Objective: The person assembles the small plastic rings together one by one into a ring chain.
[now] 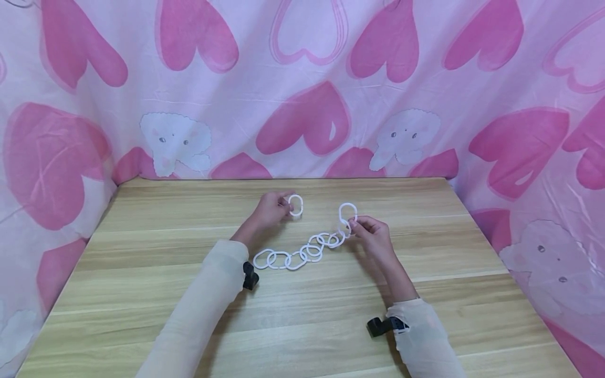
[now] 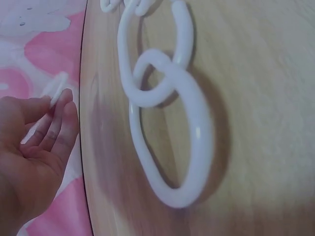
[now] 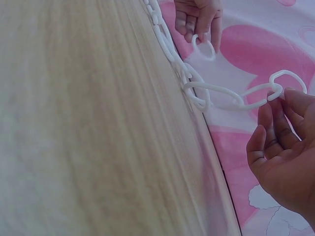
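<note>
My left hand [image 1: 272, 211] pinches a single white oval link [image 1: 301, 206] between thumb and fingers, held upright apart from the rest. A chain of white plastic links [image 1: 280, 260] runs across the table toward my right hand [image 1: 375, 237]. That hand pinches the chain near its right end, where the end link [image 1: 347, 204] stands up above the fingertips. In the right wrist view the links nearest the right hand [image 3: 290, 152] hang raised in a slant. Two joined links at the chain's left end fill the left wrist view, the end link [image 2: 201, 132] lying on the wood.
The wooden table [image 1: 302, 325] has its back edge against a pink curtain [image 1: 302, 105] printed with hearts and white animals. A black wrist camera [image 1: 250, 276] sits on the left sleeve, another black camera [image 1: 382, 326] on the right.
</note>
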The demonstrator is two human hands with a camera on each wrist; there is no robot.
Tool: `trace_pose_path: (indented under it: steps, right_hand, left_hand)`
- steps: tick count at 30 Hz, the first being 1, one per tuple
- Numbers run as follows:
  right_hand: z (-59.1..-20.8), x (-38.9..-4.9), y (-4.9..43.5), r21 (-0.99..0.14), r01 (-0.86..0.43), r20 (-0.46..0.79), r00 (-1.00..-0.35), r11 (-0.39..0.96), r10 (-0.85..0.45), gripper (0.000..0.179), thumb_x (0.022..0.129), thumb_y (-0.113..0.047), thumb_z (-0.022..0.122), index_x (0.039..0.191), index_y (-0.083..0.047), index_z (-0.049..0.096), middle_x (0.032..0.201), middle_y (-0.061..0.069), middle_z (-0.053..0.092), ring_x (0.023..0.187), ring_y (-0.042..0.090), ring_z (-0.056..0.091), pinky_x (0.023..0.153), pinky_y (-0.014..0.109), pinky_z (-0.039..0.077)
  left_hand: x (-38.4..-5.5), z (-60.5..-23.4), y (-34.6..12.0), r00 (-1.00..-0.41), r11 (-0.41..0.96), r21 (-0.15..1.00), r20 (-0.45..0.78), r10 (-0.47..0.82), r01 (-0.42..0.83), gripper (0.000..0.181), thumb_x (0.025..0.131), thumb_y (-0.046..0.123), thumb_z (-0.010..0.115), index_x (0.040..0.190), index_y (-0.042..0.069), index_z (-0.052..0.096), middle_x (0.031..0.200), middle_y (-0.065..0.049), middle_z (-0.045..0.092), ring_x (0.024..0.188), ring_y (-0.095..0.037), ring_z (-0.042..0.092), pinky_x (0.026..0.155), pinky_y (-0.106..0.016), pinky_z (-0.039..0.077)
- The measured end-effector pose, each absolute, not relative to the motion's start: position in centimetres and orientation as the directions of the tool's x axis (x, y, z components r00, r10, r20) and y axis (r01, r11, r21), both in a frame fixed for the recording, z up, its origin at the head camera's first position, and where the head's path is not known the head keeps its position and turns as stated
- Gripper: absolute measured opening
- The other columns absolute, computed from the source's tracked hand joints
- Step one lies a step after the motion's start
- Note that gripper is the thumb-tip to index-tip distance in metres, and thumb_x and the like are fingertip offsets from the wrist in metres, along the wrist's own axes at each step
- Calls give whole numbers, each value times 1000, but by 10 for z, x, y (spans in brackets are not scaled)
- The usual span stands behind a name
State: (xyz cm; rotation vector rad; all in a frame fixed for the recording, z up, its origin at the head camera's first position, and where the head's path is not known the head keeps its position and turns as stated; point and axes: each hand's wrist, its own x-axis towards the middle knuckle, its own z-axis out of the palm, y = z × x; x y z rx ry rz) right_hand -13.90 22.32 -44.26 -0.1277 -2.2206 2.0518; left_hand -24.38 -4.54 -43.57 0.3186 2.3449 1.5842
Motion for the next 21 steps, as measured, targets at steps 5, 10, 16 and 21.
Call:
trace_pose_path:
  steps: [5, 10, 16, 21]
  right_hand:
    - [-444, -140, 223, -996, -20, 32, -991, 88, 132, 15, 96, -3, 65, 92, -13, 74, 76, -15, 70, 73, 1, 64, 73, 17, 54]
    - [-445, -139, 222, -996, -14, 26, -991, 86, 134, 14, 96, -2, 64, 93, -12, 73, 78, -15, 71, 74, 1, 64, 73, 17, 54]
    - [-445, -141, 221, -995, -24, 36, -992, 97, 122, 10, 96, 0, 64, 98, -3, 73, 81, -17, 72, 76, 0, 65, 74, 15, 55]
    - [-445, -142, 220, -995, -21, 33, -993, 99, 114, 9, 96, -1, 64, 99, -1, 72, 81, -17, 72, 77, 0, 65, 75, 16, 57]
  left_hand:
    - [-244, -436, -44, -940, 328, 945, -128, 316, -19, 42, 100, -1, 54, 142, -1, 55, 106, -23, 70, 85, -22, 69, 81, -37, 63]
    - [-243, -432, -43, -952, 321, 947, -108, 288, -11, 32, 101, 2, 56, 131, -4, 63, 110, -25, 73, 85, -23, 72, 82, -39, 63]
    - [-242, -424, -38, -953, 309, 951, -63, 296, 33, 26, 99, 5, 61, 120, -10, 68, 103, -27, 75, 74, -14, 70, 85, -46, 63]
    - [-240, -415, -32, -948, 311, 949, -45, 314, 58, 21, 97, 8, 66, 112, -7, 71, 97, -25, 76, 69, -8, 67, 86, -50, 61]
